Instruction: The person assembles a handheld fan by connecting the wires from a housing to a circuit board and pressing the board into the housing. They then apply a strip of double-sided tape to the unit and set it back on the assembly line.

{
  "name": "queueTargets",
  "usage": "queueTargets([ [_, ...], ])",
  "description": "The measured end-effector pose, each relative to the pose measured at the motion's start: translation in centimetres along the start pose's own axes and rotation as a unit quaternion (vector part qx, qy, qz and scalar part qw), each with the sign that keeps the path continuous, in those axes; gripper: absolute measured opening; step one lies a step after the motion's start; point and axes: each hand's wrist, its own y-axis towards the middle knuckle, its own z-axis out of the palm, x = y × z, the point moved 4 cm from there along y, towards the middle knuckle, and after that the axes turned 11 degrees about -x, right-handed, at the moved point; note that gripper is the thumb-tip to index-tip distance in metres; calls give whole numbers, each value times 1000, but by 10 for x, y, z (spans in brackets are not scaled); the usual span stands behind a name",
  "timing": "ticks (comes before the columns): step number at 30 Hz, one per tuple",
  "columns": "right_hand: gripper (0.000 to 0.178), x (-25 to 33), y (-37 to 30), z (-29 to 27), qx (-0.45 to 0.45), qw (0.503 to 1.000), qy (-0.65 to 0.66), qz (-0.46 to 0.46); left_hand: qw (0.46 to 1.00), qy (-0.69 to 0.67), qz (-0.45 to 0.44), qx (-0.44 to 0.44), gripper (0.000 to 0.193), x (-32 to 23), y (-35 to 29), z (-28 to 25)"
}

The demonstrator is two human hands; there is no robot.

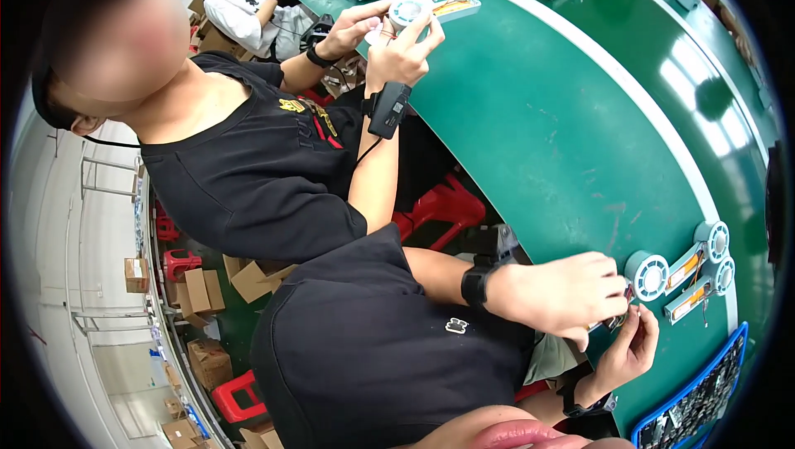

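Note:
A light-blue handheld fan point(646, 275) lies on the green table with its round head just beyond my fingers. Over its lower part bends my left hand point(556, 293), fingers curled and closed on the fan; the palm hides most of the handle. Thin dark and reddish wires point(614, 322) show between my two hands. My right hand point(627, 351), close by on the near side, pinches thumb and fingertips together at the wires. The tiny piece in that pinch is too small to name. Both wrists wear black bands.
Two more opened fans point(686, 271) point(689, 303) with yellow batteries lie beyond my hands. A blue-rimmed tray point(691, 395) of small dark parts stands at the right. To my left, a co-worker in black holds a fan point(409, 10). Red stools point(443, 209) and cartons point(201, 290) stand below.

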Motion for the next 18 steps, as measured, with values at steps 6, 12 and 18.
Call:
queueTargets([
  [6, 14, -1, -4, -6, 14, 1000, -15, -13, 998, -25, -46, 42, 34, 10, -8, 36],
  [12, 16, 25, -8, -9, 6, 989, -127, -75, 981, -189, -13, -52, 35, 1, 12, 26],
  [18, 18, 62, 19, 24, 16, 988, -82, -133, 987, -142, -12, -73, 47, 20, 17, 13],
])
